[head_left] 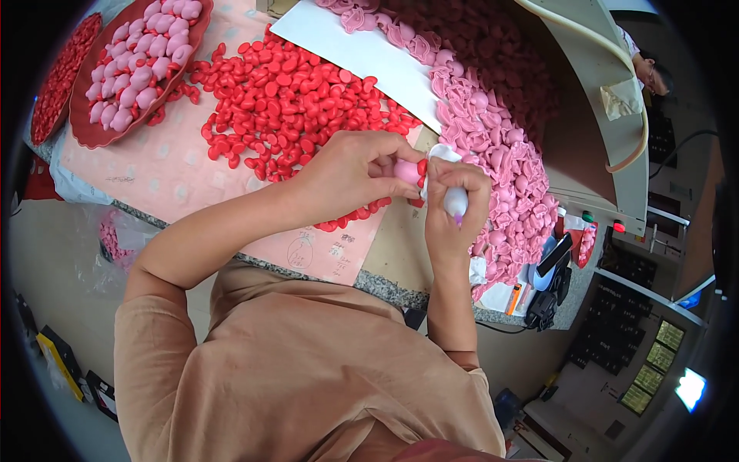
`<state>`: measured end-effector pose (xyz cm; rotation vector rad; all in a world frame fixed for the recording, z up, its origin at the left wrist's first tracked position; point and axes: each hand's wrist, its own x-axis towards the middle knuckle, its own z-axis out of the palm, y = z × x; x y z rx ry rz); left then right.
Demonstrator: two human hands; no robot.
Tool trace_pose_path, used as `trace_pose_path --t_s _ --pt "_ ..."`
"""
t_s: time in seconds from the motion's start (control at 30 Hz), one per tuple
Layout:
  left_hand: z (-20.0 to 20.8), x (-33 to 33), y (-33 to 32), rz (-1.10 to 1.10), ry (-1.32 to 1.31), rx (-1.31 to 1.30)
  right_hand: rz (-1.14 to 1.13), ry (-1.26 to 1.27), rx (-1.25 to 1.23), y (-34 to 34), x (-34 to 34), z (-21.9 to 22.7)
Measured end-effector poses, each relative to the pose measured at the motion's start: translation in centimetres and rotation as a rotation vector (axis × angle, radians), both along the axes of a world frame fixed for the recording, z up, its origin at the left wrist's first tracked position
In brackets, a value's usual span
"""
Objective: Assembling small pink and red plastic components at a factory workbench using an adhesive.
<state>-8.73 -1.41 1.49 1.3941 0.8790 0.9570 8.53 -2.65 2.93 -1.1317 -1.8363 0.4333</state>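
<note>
Between the fingertips of my left hand (pixel 350 165) is a smooth pink rounded piece (pixel 406 172). A small red piece (pixel 422 169) sits against its right side, where the fingertips of both hands meet; whether it is joined on I cannot tell. My right hand (pixel 456 212) is closed around a small white squeeze bottle (pixel 455 201), its purple tip pointing down toward me. Something white, like tissue or a cloth wrap (pixel 444 153), lies around the right thumb and fingertips. Under and beyond my left hand spreads a heap of glossy red pieces (pixel 285 100).
Pink molded pieces (pixel 504 181) heap up along the right, running into an open-fronted box (pixel 581 100). A white board (pixel 362 58) divides them from the red heap. At far left stands a red tray (pixel 81 132) of pink-and-red pieces. Pens (pixel 513 299) and a black device (pixel 545 302) lie at right.
</note>
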Motion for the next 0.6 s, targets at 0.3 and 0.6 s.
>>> trace_pose_path --t_s 0.3,0.6 --pt "2.2 0.7 0.7 -0.110 -0.194 -0.103 -0.134 0.206 -0.197 0.6 2.5 0.3" --pt "3.3 2.7 2.3 -0.184 -0.385 -0.182 0.044 0.237 -0.520 0.4 6.8 5.1"
